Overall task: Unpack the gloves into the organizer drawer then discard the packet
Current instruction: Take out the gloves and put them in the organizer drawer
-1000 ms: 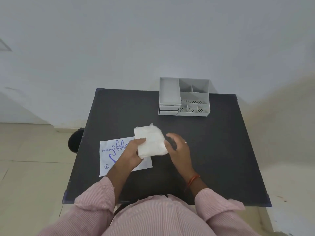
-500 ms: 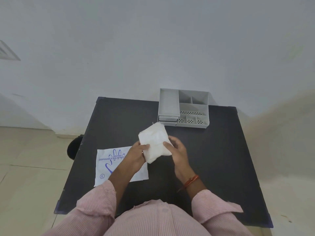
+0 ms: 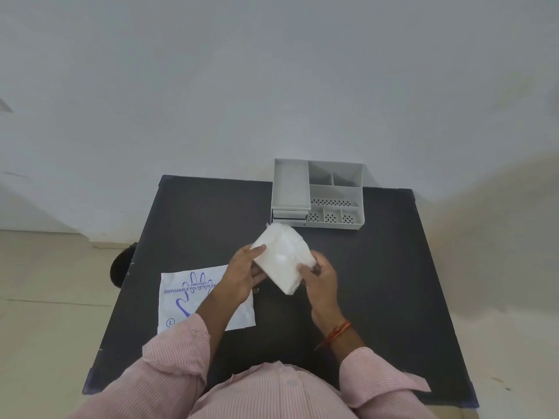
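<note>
A folded white stack of gloves [image 3: 282, 257] is held above the middle of the black table [image 3: 393, 267], tilted with one corner towards the organizer. My left hand [image 3: 242, 272] grips its left edge and my right hand [image 3: 320, 275] grips its lower right edge. The flat white glove packet [image 3: 187, 294] with blue hand print lies on the table at the left, partly under my left forearm. The grey organizer [image 3: 317, 193] stands at the table's far edge; its small drawers [image 3: 289, 215] at the front left look closed.
A white wall rises right behind the table. A dark round object [image 3: 121, 264] sits on the floor by the table's left edge. Beige floor tiles lie on both sides.
Both hands have lifted the glove stack off the table and carried it forward towards the organizer, turning it a little. The packet stays where it lay.
</note>
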